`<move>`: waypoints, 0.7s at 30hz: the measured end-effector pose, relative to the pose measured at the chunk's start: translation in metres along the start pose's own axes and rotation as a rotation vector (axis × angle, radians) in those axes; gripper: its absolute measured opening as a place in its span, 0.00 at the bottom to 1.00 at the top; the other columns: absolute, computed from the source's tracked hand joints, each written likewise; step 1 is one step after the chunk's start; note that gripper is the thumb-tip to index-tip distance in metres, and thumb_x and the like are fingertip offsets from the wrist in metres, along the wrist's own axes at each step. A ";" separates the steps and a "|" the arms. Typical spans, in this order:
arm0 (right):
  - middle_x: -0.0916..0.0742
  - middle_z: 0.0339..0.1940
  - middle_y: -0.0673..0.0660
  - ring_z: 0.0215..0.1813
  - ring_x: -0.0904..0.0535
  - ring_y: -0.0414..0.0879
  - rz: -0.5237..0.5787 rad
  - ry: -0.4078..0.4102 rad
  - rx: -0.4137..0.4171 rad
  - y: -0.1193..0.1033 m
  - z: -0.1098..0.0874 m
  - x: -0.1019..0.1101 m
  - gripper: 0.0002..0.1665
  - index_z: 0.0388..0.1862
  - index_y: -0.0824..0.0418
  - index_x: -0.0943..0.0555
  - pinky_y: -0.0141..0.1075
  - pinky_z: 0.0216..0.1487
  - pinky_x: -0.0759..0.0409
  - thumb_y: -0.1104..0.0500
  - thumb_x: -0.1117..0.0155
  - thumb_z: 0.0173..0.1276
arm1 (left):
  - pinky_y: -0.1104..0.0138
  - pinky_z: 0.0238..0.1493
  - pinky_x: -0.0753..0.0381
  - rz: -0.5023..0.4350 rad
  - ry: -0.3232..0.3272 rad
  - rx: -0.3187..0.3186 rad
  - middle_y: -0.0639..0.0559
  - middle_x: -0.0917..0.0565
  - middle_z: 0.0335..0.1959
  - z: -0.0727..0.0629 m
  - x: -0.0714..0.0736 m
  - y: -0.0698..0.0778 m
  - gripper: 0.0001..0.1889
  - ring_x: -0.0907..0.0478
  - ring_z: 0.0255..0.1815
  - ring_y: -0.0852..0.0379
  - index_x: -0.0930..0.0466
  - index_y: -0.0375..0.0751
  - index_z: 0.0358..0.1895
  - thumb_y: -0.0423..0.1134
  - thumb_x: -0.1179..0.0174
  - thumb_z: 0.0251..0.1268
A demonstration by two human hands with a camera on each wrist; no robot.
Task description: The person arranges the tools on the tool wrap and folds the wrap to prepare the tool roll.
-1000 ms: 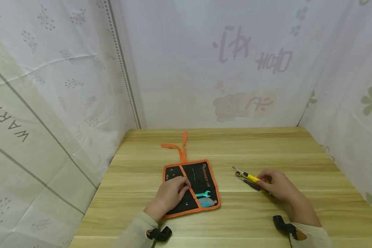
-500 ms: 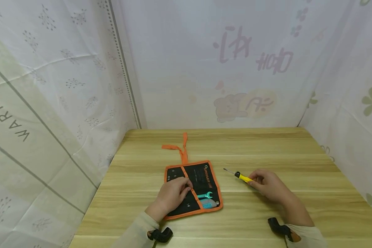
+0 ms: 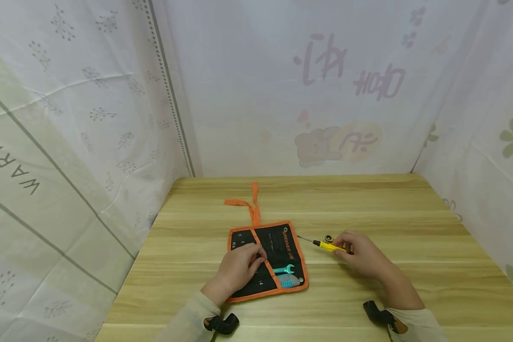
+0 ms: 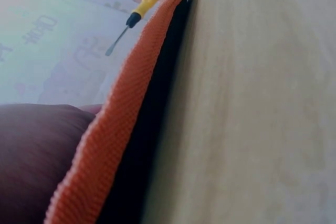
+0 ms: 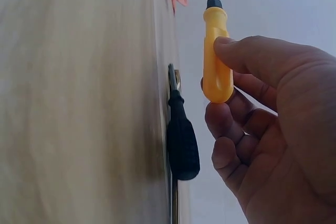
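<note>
My right hand (image 3: 361,254) pinches a yellow-handled screwdriver (image 3: 326,246) between thumb and fingers, its flat tip aimed left, close to the pouch's right edge. The right wrist view shows the yellow handle (image 5: 216,61) held above the table. A black tool pouch (image 3: 273,242) with orange trim lies spread on the table. At its middle orange strip, my left hand (image 3: 241,268) pinches the pocket edge between thumb and fingers. Poking out of the pockets are a teal open-ended wrench (image 3: 285,269) and a grey-and-teal handled tool (image 3: 288,281).
A black-handled screwdriver (image 5: 182,145) lies on the table below my right hand, beside a thin metal tool. In the head view a ring end (image 3: 329,239) shows behind the yellow handle. Orange ties (image 3: 255,209) stretch from the pouch's far edge. Printed curtains (image 3: 261,95) surround the table.
My right hand has lifted the yellow screwdriver off the other tools and moved it left toward the pouch. The pouch has shifted slightly right; my left hand stays on it.
</note>
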State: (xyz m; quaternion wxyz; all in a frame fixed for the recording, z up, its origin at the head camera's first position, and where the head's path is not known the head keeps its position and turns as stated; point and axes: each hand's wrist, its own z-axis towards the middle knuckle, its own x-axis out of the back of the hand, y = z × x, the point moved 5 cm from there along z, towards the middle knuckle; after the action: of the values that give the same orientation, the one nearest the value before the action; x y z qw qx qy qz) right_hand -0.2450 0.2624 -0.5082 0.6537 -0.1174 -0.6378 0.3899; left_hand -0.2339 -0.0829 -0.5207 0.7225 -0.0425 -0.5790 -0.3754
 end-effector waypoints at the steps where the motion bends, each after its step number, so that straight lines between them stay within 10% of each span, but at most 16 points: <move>1: 0.16 0.38 0.42 0.36 0.24 0.42 -0.002 -0.004 0.001 -0.001 0.000 0.000 0.10 0.42 0.48 0.13 0.35 0.34 0.23 0.64 0.25 0.69 | 0.70 0.29 0.26 0.000 -0.001 0.002 0.65 0.18 0.37 0.000 0.000 0.000 0.03 0.28 0.27 0.71 0.16 0.59 0.43 0.44 0.32 0.74; 21: 0.20 0.35 0.41 0.34 0.26 0.40 -0.061 -0.086 0.061 -0.036 0.017 -0.014 0.07 0.42 0.49 0.12 0.34 0.34 0.24 0.62 0.25 0.70 | 0.72 0.24 0.33 -0.005 0.019 0.011 0.68 0.29 0.29 0.001 0.003 0.001 0.03 0.35 0.23 0.70 0.14 0.60 0.41 0.45 0.30 0.72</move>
State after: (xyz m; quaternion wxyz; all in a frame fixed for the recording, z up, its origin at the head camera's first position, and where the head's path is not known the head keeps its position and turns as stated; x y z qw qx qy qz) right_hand -0.2465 0.2230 -0.4929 0.6407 -0.0611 -0.6563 0.3937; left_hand -0.2341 -0.0834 -0.5177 0.7272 -0.0334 -0.5745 -0.3742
